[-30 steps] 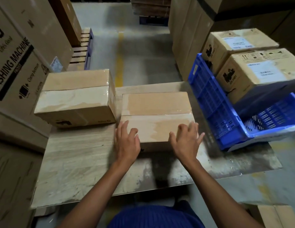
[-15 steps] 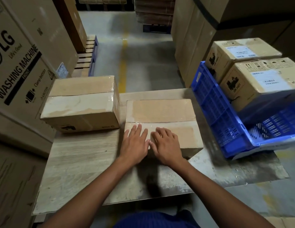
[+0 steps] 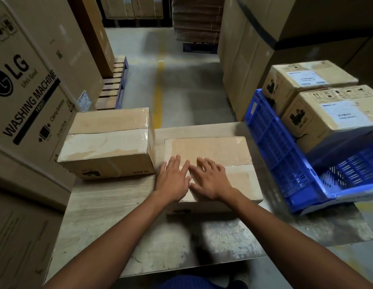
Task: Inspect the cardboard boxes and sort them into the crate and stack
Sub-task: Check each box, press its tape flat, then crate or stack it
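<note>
2 hands (image 3: pixel 194 180) flat on taped box (image 3: pixel 212 149), fingers spread.

My left hand (image 3: pixel 173 180) and right hand (image 3: pixel 210 181) lie flat on the near box (image 3: pixel 212 151), covering the middle of its taped seam. The print on its front face is in shadow, unreadable. The labels on the two boxes (image 3: pixel 327 113) in the blue crate (image 3: pixel 281 147) are too blurred to read. The crate's right side runs off the frame edge. The washing machine carton (image 3: pixel 29 84) is cut off at the left. My forearms hide part of the tabletop (image 3: pixel 110 205).
</note>
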Available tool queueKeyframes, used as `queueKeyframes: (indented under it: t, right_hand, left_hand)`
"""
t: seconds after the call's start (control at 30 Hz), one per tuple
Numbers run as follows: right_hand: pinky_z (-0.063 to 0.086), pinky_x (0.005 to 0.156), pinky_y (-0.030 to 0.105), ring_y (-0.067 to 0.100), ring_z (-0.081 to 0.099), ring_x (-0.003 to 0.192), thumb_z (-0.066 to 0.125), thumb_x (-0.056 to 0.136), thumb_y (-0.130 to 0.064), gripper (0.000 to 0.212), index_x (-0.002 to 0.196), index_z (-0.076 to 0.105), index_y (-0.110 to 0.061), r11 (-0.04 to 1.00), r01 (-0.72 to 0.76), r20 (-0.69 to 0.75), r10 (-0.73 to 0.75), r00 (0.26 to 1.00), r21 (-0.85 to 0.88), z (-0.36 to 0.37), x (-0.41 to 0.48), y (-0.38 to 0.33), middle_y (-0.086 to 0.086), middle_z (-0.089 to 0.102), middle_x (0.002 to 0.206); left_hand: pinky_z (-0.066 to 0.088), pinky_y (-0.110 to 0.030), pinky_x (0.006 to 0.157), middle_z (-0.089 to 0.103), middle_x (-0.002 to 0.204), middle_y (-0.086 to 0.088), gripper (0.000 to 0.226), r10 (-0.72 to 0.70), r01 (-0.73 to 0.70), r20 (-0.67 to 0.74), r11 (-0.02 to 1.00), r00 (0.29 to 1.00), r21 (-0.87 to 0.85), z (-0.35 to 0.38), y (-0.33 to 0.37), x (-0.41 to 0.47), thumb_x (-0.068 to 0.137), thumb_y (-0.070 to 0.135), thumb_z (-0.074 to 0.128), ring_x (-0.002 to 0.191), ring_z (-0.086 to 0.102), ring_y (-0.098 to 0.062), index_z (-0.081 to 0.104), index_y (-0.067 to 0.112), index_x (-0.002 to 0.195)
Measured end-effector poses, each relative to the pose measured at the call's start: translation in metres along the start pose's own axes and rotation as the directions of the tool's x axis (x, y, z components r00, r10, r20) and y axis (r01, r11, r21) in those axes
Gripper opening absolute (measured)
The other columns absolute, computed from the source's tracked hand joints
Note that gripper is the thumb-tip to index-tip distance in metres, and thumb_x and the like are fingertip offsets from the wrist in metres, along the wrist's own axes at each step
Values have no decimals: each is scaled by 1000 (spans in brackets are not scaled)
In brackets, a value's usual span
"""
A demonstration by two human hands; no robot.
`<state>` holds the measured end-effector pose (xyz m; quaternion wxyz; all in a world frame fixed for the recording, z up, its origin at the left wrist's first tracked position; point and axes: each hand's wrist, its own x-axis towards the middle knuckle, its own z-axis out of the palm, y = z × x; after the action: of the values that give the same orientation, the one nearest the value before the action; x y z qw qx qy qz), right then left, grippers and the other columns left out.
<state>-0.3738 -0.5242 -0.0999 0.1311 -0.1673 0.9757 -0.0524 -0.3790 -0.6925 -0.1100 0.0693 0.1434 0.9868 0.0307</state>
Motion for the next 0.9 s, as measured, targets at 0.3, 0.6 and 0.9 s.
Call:
queueKeyframes:
  t: [0.3, 0.6, 0.9]
  right_hand:
    - [3, 111, 76, 38, -18, 151, 68, 66, -81, 127, 158, -7, -36, 990, -136, 164, 138, 977, -22, -16, 44, 21, 8, -20, 166]
    - [17, 116, 61, 28, 7, 153, 68, 82, -57, 89, 156, 24, -34, 987, -117, 51, 111, 992, 112, -35, 28, 57, 7, 6, 168]
    - [5, 124, 53, 26, -16, 153, 7, 95, -53, 75, 160, -4, -18, 960, -273, -92, 278, 956, 57, 3, -23, 104, 9, -15, 166]
  left_hand:
    - [6, -48, 124, 3, 166, -11, 82, -4, 10, 34, 984, 999, -180, -12, 16, 43, 90, 63, 41, 153, -2, -28, 20, 16, 154]
    - [14, -54, 119, 9, 163, -20, 75, 3, 6, 61, 989, 998, -145, -21, 50, 66, 93, 56, 45, 151, 4, -35, 20, 23, 155]
    - [-3, -56, 121, -10, 166, -6, 63, 88, -86, 10, 987, 996, -134, 13, 119, 81, 102, 52, 21, 152, -13, -24, 7, 28, 158]
